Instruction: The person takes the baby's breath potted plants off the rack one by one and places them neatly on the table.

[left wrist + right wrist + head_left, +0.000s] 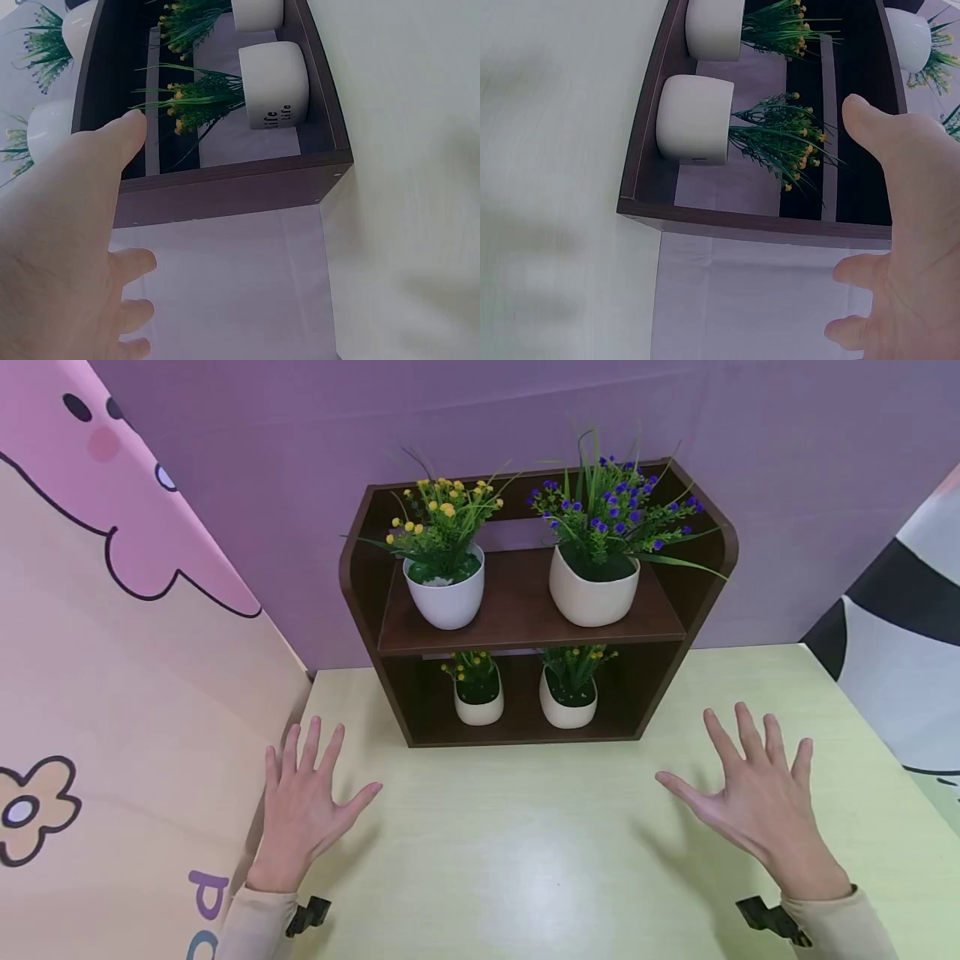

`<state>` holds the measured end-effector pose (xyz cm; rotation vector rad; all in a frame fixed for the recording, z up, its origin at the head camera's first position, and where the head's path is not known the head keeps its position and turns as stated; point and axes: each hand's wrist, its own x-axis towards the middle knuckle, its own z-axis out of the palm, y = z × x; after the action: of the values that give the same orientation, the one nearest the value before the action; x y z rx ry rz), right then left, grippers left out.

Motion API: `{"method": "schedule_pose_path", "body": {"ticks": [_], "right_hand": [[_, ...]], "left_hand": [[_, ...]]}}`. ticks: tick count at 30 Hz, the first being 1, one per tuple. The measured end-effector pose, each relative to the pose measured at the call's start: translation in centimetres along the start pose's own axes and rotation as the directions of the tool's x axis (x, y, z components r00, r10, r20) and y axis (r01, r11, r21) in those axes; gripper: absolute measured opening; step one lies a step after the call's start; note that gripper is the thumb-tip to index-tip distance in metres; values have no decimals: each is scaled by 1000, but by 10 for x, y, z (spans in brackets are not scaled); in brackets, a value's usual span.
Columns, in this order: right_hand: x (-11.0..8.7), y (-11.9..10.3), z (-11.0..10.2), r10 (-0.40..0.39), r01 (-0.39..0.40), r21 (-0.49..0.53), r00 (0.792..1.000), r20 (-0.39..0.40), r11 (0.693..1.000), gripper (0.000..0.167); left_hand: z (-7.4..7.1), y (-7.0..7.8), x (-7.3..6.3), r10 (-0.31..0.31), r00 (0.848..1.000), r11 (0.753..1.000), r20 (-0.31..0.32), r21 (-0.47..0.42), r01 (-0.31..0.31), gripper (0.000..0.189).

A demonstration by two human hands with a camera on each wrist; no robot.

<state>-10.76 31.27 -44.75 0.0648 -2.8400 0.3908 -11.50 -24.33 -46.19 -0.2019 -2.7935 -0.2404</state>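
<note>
Both hands hover above the pale table, fingers spread, holding nothing. My left hand (303, 810) is at the left, short of a dark brown two-tier shelf (525, 643); my right hand (765, 806) is at the right. On the upper tier stand a white pot with yellow flowers (447, 597) and a cream pot with purple-blue flowers (594, 597). Below them are two smaller white pots with yellow-flowered plants, a left one (480, 710) and a right one (568, 714). In the left wrist view, the nearer lower pot (276, 82) bears printed lettering.
The shelf stands at the back of the table (525, 852), against a purple cloth backdrop (300, 510). A printed panel with cartoon drawings (150, 693) rises along the left. Another printed panel (907, 635) borders the right side.
</note>
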Motion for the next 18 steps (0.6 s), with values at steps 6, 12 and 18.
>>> {"method": "schedule_pose_path", "body": {"ticks": [6, 12, 18], "right_hand": [[1, -4, 0, -5, 5, 5, 1000, 2, 1000, 108], [3, -7, 0, -9, 9, 14, 1000, -1, 1000, 109], [4, -11, 3, 2, 0, 61, 1000, -20, 998, 105]], "left_hand": [[1, -1, 1, -7, 1000, 1000, -6, -13, 7, 97], [4, -2, 2, 1, 999, 999, -38, -47, -2, 95], [4, 2, 4, 6, 994, 993, -111, -114, -19, 91]]}}
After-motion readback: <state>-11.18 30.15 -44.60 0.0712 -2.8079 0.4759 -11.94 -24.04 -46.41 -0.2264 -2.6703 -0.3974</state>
